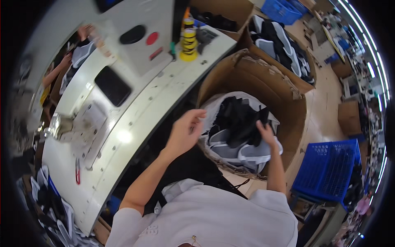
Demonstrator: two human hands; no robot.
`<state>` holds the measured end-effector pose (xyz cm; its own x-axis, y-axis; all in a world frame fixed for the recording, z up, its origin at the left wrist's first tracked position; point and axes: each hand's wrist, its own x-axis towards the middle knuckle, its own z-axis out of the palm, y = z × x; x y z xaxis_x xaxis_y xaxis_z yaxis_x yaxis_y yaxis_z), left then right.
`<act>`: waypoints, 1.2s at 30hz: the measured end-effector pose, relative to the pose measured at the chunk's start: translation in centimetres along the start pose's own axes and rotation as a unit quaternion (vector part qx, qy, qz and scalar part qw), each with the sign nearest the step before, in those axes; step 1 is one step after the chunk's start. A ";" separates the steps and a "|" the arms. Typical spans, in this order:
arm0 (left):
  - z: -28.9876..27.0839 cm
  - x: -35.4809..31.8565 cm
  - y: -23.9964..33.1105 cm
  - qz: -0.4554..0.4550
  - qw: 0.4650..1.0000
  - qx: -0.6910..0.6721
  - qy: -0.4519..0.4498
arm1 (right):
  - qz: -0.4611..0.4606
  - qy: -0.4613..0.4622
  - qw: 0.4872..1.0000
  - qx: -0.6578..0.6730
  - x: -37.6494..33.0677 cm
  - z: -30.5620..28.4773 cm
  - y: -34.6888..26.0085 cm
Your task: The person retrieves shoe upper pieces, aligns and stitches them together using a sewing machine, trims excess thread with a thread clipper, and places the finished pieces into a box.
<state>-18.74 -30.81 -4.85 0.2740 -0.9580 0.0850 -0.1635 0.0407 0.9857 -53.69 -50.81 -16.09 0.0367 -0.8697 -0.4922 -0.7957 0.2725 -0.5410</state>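
A large cardboard box (pixel 284 78) stands in front of me, with a white bag (pixel 255 99) lining its inside. Black shoe uppers (pixel 236 119) are heaped in it, and grey ones with white edging (pixel 255 152) lie nearer to me. My right hand (pixel 266 132) reaches into the box with its thumb and fingers closed on a black upper; part of its grip is hidden. Over the box's left rim hovers my left hand (pixel 189 129), its fingers loosely bent and apart, holding nothing.
At my left is a white sewing-machine table (pixel 135 127) bearing a phone (pixel 113 85), red snips (pixel 77 171) and a yellow thread cone (pixel 189 45). Another box of uppers (pixel 279 49) stands beyond; a blue crate (pixel 325 168) is at right. A co-worker's hands (pixel 66 61) show at far left.
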 end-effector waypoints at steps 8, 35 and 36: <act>10.9 11.5 -19.6 -0.100 0.876 0.461 -0.099 | -0.177 0.019 0.984 0.002 -6.6 7.8 1.0; 13.7 11.8 -9.1 0.184 0.908 0.363 -0.103 | -0.271 -0.188 0.842 0.427 7.8 -0.7 -7.5; 14.9 11.8 -9.0 0.180 0.911 0.349 -0.127 | -0.227 -0.013 0.881 0.414 8.0 -3.1 -5.9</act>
<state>-28.18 -46.76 -14.85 -0.1299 -0.9564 0.2615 -0.7860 0.2601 0.5609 -50.57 -60.64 -14.77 0.2607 -0.9595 -0.1064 0.0193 0.1154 -0.9931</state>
